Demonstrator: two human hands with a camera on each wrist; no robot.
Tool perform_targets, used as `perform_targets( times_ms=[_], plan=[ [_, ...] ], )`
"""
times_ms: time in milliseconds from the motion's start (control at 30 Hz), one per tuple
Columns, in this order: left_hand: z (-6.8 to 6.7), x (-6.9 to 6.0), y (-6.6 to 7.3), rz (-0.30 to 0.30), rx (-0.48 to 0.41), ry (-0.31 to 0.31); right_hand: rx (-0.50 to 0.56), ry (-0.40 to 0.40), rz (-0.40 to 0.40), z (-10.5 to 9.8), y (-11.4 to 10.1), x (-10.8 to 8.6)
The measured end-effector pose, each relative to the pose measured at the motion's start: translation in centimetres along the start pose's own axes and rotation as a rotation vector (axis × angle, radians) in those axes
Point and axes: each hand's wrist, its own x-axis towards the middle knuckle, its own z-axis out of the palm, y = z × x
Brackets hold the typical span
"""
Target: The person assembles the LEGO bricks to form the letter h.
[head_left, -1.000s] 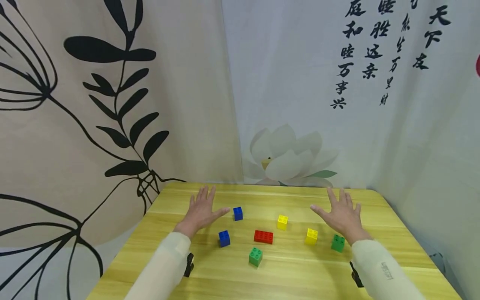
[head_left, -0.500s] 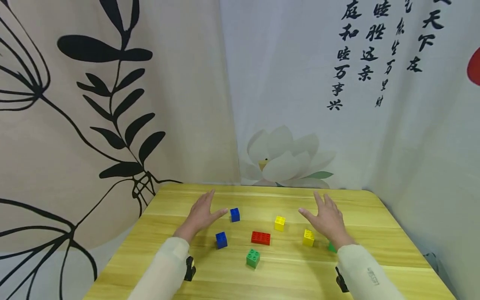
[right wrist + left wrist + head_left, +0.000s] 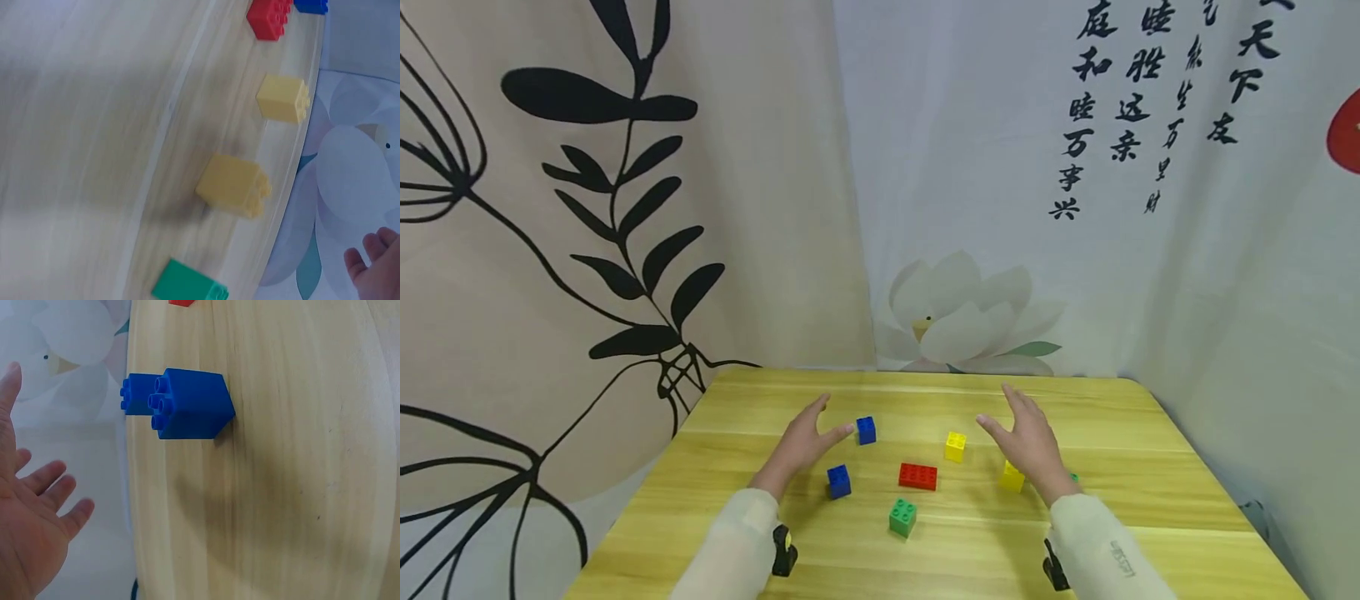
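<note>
My left hand (image 3: 803,443) hovers over the table's left side with thumb and fingers spread apart, holding nothing. Two blue bricks (image 3: 866,430) (image 3: 194,403) lie just right of it, one behind the other. Above the right side my right hand (image 3: 1028,442) is also empty, its thumb held away from the fingers. A yellow brick (image 3: 1011,477) is partly hidden beneath that hand, and a second yellow brick (image 3: 955,447) lies to its left. Behind the right wrist a green brick (image 3: 185,282) is almost covered in the head view.
A long red brick (image 3: 917,476) lies mid-table, with another green brick (image 3: 902,517) in front of it. The wooden table (image 3: 850,567) ends at a printed curtain (image 3: 790,208) behind. Both wrists carry small black devices (image 3: 784,550).
My right hand has moved left, now over the nearer yellow brick. The fingers of both hands have drawn closer together from a wide spread. The view has shifted slightly right.
</note>
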Motion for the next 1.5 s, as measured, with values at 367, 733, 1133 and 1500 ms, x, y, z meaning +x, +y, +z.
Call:
perform_targets(
  times_ms=[367, 733, 1133, 1500],
  plan=[
    [0.7, -1.7, -1.0, -0.088, -0.215, 0.090, 0.289, 0.036, 0.117, 3.6, -1.2, -1.2],
    [2.2, -2.2, -2.9, -0.142, -0.358, 0.125, 0.464, 0.094, 0.183, 6.9, -1.8, -3.1],
    [3.4, -3.6, -4.1, -0.155, -0.300, 0.121, 0.518, 0.035, 0.170, 9.7, -3.0, -5.1],
    [4.4, -4.4, -4.7, -0.161, -0.323, 0.101, 0.609, -0.091, 0.167, 11.6, -3.8, -7.0]
  ],
)
